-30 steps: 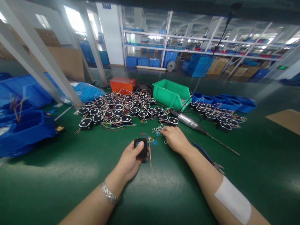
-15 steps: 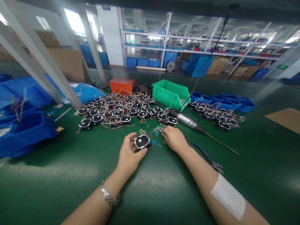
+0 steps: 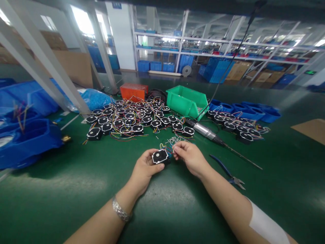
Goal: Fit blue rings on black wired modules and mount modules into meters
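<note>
My left hand point(image 3: 145, 171) grips a small black motor point(image 3: 160, 156) with white edging, a pale round centre and coloured wires at its far side. The thumb lies along its near side and the fingers curl round the left. Close to the motor's right side, my right hand point(image 3: 189, 156) pinches what looks like a small screw point(image 3: 174, 148) between thumb and fingertips; most of it is hidden. Just beyond the fingers lies a loose pile of screws point(image 3: 173, 139) on the green bench top point(image 3: 167, 210).
Many similar motors point(image 3: 129, 116) with tangled wires cover the back, more at right. A green bin point(image 3: 186, 101) and orange box point(image 3: 133, 92) stand behind. An electric screwdriver point(image 3: 205, 131) and pliers point(image 3: 230, 174) lie right; blue bins point(image 3: 33, 139) stand left.
My right hand has drawn back from the screw pile towards the motor, its fingertips now pinched. My left hand has shifted the motor slightly to the right, closer to the right hand.
</note>
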`<state>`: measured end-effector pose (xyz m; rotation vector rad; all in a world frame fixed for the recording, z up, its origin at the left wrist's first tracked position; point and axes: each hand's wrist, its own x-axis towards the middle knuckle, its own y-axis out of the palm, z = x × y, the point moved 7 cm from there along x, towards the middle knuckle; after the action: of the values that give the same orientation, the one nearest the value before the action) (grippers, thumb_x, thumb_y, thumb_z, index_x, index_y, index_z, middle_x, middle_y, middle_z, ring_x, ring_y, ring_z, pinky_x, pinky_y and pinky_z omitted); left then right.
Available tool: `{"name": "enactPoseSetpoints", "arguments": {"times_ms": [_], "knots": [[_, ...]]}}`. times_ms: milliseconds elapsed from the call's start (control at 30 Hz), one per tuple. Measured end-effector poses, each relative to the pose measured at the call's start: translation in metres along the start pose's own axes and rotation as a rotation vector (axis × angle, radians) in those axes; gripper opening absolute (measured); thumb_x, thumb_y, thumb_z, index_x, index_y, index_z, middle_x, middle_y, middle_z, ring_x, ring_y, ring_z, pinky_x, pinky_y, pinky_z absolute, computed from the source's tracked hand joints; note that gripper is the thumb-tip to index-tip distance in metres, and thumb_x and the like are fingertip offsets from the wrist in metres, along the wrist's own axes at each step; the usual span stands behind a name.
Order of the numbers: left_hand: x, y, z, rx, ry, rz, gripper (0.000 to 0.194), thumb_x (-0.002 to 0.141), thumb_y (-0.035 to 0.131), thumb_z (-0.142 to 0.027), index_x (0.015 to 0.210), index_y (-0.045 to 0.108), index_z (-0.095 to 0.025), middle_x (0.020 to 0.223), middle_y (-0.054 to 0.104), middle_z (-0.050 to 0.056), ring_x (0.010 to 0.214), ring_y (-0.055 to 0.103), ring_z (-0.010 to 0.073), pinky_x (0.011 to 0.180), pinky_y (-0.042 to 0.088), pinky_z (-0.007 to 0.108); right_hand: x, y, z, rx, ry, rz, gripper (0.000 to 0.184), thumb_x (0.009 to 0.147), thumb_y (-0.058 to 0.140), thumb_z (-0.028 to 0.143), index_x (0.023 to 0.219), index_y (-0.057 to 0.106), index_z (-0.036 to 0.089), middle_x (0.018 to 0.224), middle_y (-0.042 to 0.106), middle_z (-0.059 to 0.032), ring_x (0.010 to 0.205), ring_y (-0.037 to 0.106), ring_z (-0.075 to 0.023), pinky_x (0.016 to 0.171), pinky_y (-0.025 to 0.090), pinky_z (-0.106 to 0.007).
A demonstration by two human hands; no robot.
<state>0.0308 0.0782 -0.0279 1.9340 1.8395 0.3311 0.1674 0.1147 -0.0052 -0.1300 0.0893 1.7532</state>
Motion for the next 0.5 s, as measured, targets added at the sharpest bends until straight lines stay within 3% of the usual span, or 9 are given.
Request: {"name": "enactPoseSetpoints", "arguments": {"times_ms": [133,400,500], "knots": [[0.001,-0.002,0.0,0.034,0.03,-0.012,0.041,0.051,0.07,-0.008,0.087,0.052,-0.015,0.086,0.062,0.002,0.081,0.056,0.0127,0.077,0.041,0.025,-0.01,0.013,0.003,-0.051,-0.035,-0.005,0.025,0.067,0.053,0.034,0.07,0.047,0.01,0.058,0.049,0.0012,0.051,0.046,-0.0051,0.05,0.039,-0.018],[0.001,-0.01,-0.004,0.107,0.062,-0.118,0.039,0.053,0.071,-0.016,0.088,0.051,-0.014,0.085,0.062,0.003,0.08,0.056,0.0128,0.078,0.04,0.026,-0.014,0.015,0.01,-0.02,-0.113,-0.046,0.024,0.067,0.055,0.033,0.072,0.049,0.011,0.062,0.051,-0.0006,0.054,0.049,-0.0067,0.056,0.043,-0.02],[0.0,-0.011,-0.005,0.137,0.068,-0.132,0.039,0.054,0.071,-0.018,0.088,0.051,-0.014,0.084,0.062,0.004,0.078,0.056,0.0129,0.077,0.041,0.027,-0.015,0.013,0.011,-0.115,-0.157,-0.077,0.022,0.068,0.054,0.033,0.072,0.051,0.011,0.062,0.051,-0.0002,0.055,0.048,-0.0064,0.056,0.041,-0.019]]}}
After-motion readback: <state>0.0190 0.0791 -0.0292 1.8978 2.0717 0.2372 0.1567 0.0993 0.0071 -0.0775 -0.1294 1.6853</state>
